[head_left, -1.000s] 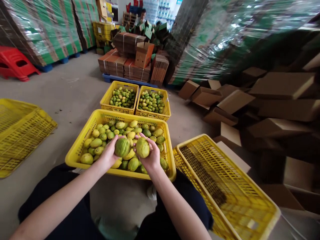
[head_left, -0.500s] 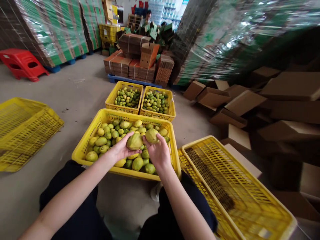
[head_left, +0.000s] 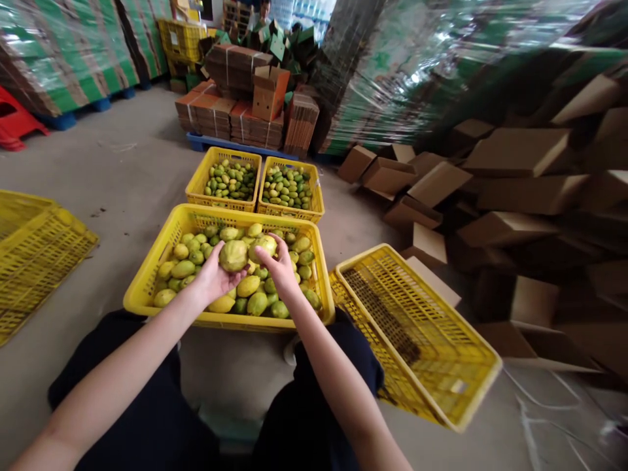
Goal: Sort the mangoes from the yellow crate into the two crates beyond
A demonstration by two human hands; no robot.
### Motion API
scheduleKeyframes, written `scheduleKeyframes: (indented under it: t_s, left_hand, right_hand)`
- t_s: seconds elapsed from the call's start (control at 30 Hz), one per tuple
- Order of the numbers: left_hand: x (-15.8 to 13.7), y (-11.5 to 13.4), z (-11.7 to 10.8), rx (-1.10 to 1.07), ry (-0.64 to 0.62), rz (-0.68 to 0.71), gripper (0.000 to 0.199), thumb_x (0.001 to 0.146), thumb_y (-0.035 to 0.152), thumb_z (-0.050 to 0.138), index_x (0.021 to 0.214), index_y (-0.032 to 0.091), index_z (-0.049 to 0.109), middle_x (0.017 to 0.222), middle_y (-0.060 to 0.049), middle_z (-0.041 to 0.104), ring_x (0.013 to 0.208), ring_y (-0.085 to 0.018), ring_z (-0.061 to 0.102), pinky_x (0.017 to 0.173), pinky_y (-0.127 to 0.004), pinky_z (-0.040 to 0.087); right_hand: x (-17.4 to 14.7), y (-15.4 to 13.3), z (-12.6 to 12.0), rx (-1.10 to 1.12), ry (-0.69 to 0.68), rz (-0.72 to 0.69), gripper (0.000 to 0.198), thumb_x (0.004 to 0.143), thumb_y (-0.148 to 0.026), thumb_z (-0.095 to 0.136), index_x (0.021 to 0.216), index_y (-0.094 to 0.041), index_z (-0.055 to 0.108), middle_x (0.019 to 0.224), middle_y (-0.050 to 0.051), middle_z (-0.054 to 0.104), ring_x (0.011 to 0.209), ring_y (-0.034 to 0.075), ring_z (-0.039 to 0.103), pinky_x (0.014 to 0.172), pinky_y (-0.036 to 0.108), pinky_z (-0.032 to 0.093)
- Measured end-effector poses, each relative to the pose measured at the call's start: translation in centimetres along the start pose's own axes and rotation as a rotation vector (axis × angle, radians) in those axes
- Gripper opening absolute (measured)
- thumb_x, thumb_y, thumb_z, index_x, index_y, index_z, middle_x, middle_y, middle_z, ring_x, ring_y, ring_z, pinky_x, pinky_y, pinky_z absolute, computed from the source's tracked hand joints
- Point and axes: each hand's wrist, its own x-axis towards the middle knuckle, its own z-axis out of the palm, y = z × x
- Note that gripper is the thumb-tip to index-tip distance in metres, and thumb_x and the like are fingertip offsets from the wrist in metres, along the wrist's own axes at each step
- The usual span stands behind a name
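My left hand (head_left: pixel 214 277) is wrapped round the side of a yellow-green lemon (head_left: pixel 234 256), palm turned up. Beside it, my right hand (head_left: pixel 281 267) grips a second, paler lemon (head_left: pixel 263 248) between thumb and fingers. The two lemons are close together, perhaps touching. Both hands are over a large yellow crate (head_left: pixel 131 302) between my knees. In that crate lies a heap of green and yellow lemons (head_left: pixel 248 285), partly hidden by my hands.
Two smaller-looking yellow crates (head_left: pixel 286 213) of greener lemons stand just beyond. A crate (head_left: pixel 444 356) tilts at my right, and another (head_left: pixel 49 252) lies left. Cardboard boxes (head_left: pixel 515 152) pile up on the right. Flattened cartons (head_left: pixel 209 118) rest on a blue pallet (head_left: pixel 196 142).
The view has swung right, so the crates appear further left. My right hand's fingers now reach over the top of its lemon. Both hands still hold their lemons.
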Motion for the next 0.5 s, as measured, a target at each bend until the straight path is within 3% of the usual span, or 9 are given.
scheduleKeyframes:
  t_s: [0.1, 0.17, 0.27, 0.37, 0.5]
  left_hand:
    - [0.2, -0.1, -1.1, 0.041, 0.041, 0.062, 0.048, 0.097, 0.052, 0.042, 0.102, 0.01, 0.065, 0.075, -0.01, 0.069, 0.051, -0.013, 0.062, 0.045, -0.02, 0.053]
    - [0.2, -0.2, -1.8, 0.058, 0.063, 0.147, 0.038, 0.096, 0.046, 0.047, 0.101, 0.012, 0.064, 0.083, -0.01, 0.07, 0.058, -0.013, 0.064, 0.052, -0.02, 0.055]
    - [-0.2, -0.3, -3.0, 0.138, 0.093, 0.329, 0.028, 0.089, 0.038, 0.063, 0.106, 0.016, 0.063, 0.099, -0.011, 0.071, 0.078, -0.018, 0.069, 0.065, -0.024, 0.057]
    - [-0.7, -0.5, -4.2, 0.323, 0.111, 0.603, 0.05, 0.07, 0.027, 0.082, 0.113, 0.023, 0.057, 0.113, -0.007, 0.067, 0.096, -0.022, 0.067, 0.078, -0.03, 0.057]
    - [-0.9, -0.7, -5.3, 0.607, 0.065, 0.919, 0.073, 0.049, 0.021, 0.091, 0.112, 0.024, 0.056, 0.125, -0.007, 0.06, 0.114, -0.025, 0.06, 0.096, -0.036, 0.051]
  right_hand:
    - [-0.5, 0.6, 0.1, -0.116, -0.039, -0.013, 0.046, 0.062, -0.026, 0.081, 0.106, -0.026, 0.064, 0.083, -0.006, 0.065, 0.071, 0.011, 0.057, 0.063, 0.021, 0.05]
    - [-0.9, 1.2, 0.1, -0.217, -0.136, -0.062, 0.046, 0.063, -0.029, 0.08, 0.106, -0.026, 0.064, 0.09, -0.004, 0.066, 0.08, 0.014, 0.059, 0.075, 0.027, 0.052]
    - [-1.3, 2.2, -0.5, -0.365, -0.323, -0.12, 0.063, 0.061, -0.033, 0.083, 0.117, -0.024, 0.057, 0.113, 0.004, 0.063, 0.09, 0.02, 0.063, 0.084, 0.036, 0.053]
    - [-1.2, 2.9, -1.2, -0.49, -0.396, -0.244, 0.075, 0.064, -0.036, 0.081, 0.129, -0.023, 0.046, 0.127, 0.012, 0.058, 0.098, 0.025, 0.065, 0.086, 0.042, 0.054]
    - [-0.8, 2.8, -2.1, -0.69, -0.349, -0.622, 0.068, 0.073, -0.028, 0.073, 0.133, -0.023, 0.042, 0.132, 0.014, 0.057, 0.12, 0.03, 0.057, 0.097, 0.048, 0.05]
